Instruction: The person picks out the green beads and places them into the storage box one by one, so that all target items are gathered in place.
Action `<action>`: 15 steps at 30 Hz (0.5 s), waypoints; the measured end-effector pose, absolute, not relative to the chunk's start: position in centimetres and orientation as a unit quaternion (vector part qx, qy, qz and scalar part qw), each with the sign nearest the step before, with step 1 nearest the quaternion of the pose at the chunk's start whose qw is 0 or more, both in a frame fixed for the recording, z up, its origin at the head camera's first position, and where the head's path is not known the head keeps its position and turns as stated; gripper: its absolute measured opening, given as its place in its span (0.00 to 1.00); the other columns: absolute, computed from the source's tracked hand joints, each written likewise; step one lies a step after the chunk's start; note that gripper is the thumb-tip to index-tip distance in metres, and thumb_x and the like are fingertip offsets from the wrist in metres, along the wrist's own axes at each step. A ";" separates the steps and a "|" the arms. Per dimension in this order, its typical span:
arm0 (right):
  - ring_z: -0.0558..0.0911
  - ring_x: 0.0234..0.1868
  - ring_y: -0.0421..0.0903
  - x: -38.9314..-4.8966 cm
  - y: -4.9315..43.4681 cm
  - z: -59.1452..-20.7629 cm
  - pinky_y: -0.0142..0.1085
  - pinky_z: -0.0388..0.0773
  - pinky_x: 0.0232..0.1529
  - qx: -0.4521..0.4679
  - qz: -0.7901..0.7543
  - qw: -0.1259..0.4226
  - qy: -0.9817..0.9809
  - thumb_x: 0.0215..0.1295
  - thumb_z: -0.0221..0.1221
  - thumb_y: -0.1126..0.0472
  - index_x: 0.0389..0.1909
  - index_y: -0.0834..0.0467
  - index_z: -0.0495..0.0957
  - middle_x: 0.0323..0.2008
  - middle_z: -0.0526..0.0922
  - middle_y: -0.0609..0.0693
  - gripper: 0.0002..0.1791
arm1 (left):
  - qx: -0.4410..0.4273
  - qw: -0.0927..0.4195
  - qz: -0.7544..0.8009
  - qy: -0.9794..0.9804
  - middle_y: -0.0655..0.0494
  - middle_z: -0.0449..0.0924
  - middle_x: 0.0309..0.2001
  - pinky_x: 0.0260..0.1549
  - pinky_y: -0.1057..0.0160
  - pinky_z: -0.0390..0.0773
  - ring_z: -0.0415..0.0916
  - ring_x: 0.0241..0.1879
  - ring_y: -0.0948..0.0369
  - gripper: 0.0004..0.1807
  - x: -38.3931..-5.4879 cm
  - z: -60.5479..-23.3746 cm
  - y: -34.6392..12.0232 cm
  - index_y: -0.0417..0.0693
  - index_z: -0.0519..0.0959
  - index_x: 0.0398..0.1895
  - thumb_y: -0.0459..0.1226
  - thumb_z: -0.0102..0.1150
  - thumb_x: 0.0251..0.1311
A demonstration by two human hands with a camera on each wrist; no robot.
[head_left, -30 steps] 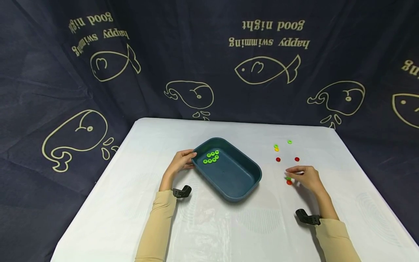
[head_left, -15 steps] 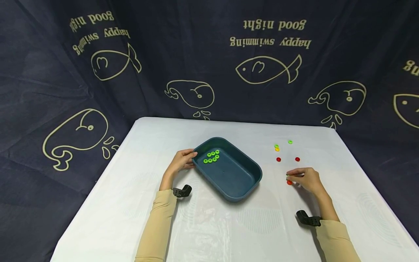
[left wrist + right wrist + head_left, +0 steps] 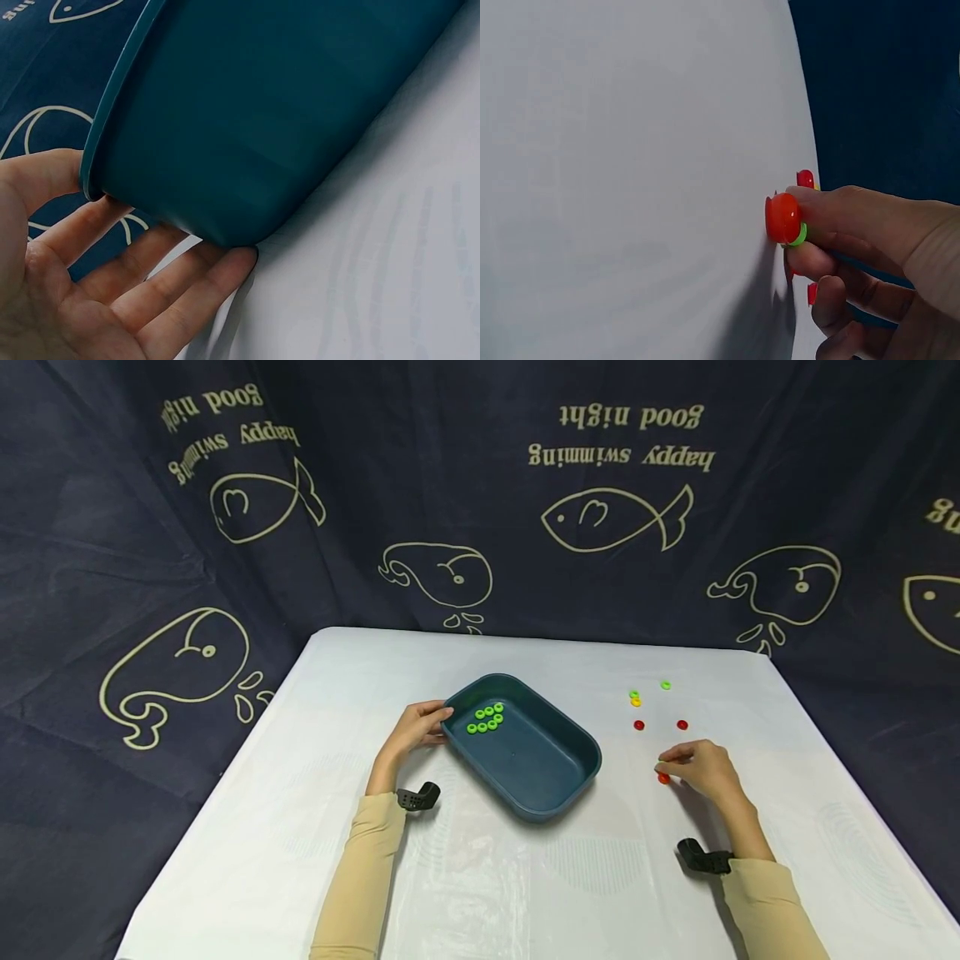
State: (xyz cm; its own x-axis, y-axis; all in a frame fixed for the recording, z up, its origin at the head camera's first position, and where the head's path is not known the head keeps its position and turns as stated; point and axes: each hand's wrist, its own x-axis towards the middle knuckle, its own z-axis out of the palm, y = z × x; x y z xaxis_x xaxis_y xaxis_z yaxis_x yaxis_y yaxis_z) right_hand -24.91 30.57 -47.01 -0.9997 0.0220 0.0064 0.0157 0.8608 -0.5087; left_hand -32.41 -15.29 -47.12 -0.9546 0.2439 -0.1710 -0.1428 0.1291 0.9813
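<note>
My left hand (image 3: 411, 727) grips the near-left corner of a dark blue plastic bin (image 3: 540, 768). The left wrist view has the thumb over the rim and the fingers (image 3: 199, 292) along the outside wall. Several green rings (image 3: 489, 712) lie at the bin's left end. Over to the right, my right hand (image 3: 705, 767) pinches a small green ring (image 3: 799, 235) between thumb and forefinger, close over the table; the fingers mostly cover it. A red ring (image 3: 784, 217) lies right beside the fingertips, in front of the green one in the right wrist view.
Farther back on the white table (image 3: 525, 893) lie two red rings, one left (image 3: 639, 725) and one right (image 3: 682, 725). Behind them are a yellow ring (image 3: 636, 702) touching a green ring (image 3: 634, 694), and a lone green ring (image 3: 666, 686). A dark printed curtain (image 3: 450, 460) hangs behind.
My right thumb and forefinger have closed in on the green ring, which showed beside the red one a second ago. The left hand and the bin have stayed in place.
</note>
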 end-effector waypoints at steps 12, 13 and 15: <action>0.76 0.26 0.40 -25.1 30.3 -46.8 0.31 0.67 0.28 -0.002 0.256 0.008 -0.967 0.52 0.66 0.59 0.31 0.61 0.85 0.24 0.85 0.50 0.09 | 0.042 0.141 0.660 0.737 0.32 0.72 0.58 0.49 0.52 0.82 0.80 0.49 0.45 0.26 -32.4 -47.1 -15.3 0.37 0.67 0.65 0.40 0.52 0.66; 0.76 0.27 0.40 -25.2 30.3 -46.7 0.31 0.68 0.28 -0.001 0.258 0.008 -0.966 0.53 0.66 0.59 0.32 0.61 0.85 0.24 0.85 0.50 0.09 | 0.043 0.141 0.660 0.737 0.32 0.72 0.58 0.49 0.52 0.82 0.80 0.49 0.45 0.26 -32.4 -47.1 -15.4 0.37 0.66 0.65 0.40 0.52 0.67; 0.77 0.29 0.42 -25.3 30.3 -46.4 0.31 0.68 0.29 0.003 0.261 0.012 -0.965 0.54 0.65 0.59 0.33 0.61 0.85 0.25 0.85 0.50 0.09 | 0.047 0.141 0.660 0.736 0.32 0.71 0.59 0.49 0.52 0.82 0.80 0.49 0.46 0.26 -32.5 -47.2 -15.4 0.37 0.66 0.65 0.40 0.52 0.67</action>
